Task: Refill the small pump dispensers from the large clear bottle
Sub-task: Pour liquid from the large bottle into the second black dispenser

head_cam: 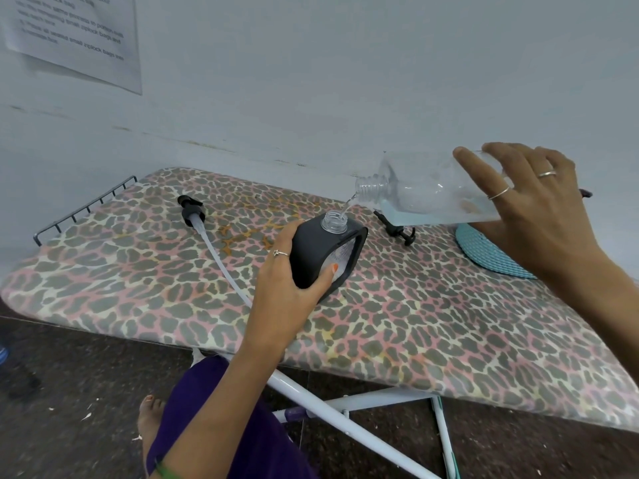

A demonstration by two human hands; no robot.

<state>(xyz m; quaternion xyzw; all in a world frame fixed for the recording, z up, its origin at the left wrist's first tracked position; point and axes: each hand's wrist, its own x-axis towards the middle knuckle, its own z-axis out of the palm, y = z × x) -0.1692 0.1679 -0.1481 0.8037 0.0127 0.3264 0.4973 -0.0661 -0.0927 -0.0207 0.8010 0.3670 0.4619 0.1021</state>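
The right hand (529, 202) grips the large clear square plastic bottle (425, 188), tipped almost horizontal, and a thin stream runs from its neck into the open mouth of the small dark grey dispenser with a clear window (328, 254). The left hand (290, 274) grips this dispenser, which stands tilted on the leopard-print ironing board (138, 271). A black pump head with a long white tube (200, 226) lies left of the dispenser, and a second black pump head (397, 228) lies just right of it.

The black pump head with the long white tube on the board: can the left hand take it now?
Probably not yet. The left hand grips the dark dispenser under the pour. The black pump head with the long white tube lies unobstructed beside it on the leopard-print board.
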